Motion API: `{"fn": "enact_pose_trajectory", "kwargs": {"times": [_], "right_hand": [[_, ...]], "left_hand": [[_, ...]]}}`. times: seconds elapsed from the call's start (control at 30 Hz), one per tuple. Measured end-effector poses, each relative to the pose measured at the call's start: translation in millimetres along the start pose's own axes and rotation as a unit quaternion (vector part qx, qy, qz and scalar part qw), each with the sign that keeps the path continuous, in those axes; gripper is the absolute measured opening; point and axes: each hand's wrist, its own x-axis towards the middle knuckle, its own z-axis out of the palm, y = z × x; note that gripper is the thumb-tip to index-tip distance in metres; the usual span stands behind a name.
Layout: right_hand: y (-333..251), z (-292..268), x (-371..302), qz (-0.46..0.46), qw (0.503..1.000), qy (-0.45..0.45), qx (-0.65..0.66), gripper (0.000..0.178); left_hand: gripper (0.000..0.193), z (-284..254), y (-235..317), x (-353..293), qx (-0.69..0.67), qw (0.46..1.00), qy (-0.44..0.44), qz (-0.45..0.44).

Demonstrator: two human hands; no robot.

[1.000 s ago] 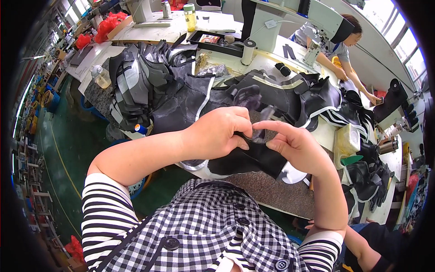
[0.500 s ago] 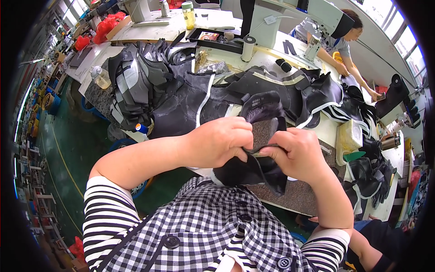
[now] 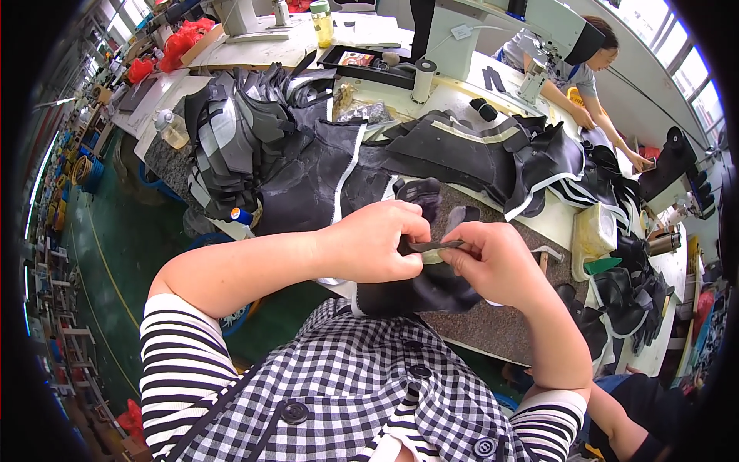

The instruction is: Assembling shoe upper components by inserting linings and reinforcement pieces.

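Both hands hold a black boot upper [image 3: 404, 297] in front of my chest, above a speckled brown work board [image 3: 493, 327]. My left hand [image 3: 385, 240] is closed on its top edge. My right hand [image 3: 493, 260] pinches the same edge between thumb and fingers, a short way to the right. A narrow pale strip shows at the edge between the hands. The lower part of the upper hangs beneath them and is blurred. A dark lined flap [image 3: 419, 194] stands up beyond the fingers. My hands hide much of the piece.
Stacked black cut pieces [image 3: 235, 142] lie at the left, more black uppers [image 3: 462, 150] beyond. A hammer [image 3: 546, 254] rests right of my right hand, near a pale tub [image 3: 594, 240]. A black tray [image 3: 369, 69] and sewing machine [image 3: 550, 38] stand behind. A co-worker [image 3: 570, 85] works far right.
The upper has shifted and turned in my hands; its lined flap has moved left and shows less. My right hand has moved slightly left, and more of the hammer shows.
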Motion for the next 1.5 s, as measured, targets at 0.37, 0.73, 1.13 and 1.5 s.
{"fn": "enact_pose_trajectory", "kwargs": {"times": [0.37, 0.73, 1.13, 1.5], "right_hand": [[-2, 20, 0, -0.045, 0.994, 0.071, -0.072, 0.014], [28, 29, 13, 0.003, 0.984, -0.004, 0.177, 0.005], [42, 17, 23, -0.018, 0.964, 0.031, 0.262, 0.039], [19, 11, 7, -0.03, 0.992, 0.095, 0.073, 0.065]], "left_hand": [[0.016, 24, -24, -1, 0.006, 0.994, 0.111, 0.019], [0.011, 23, -29, -14, -0.042, 0.975, 0.085, 0.199], [0.036, -23, -32, 1, -0.004, 0.998, -0.029, 0.053], [0.016, -21, -26, 6, -0.055, 0.996, 0.067, 0.037]]}}
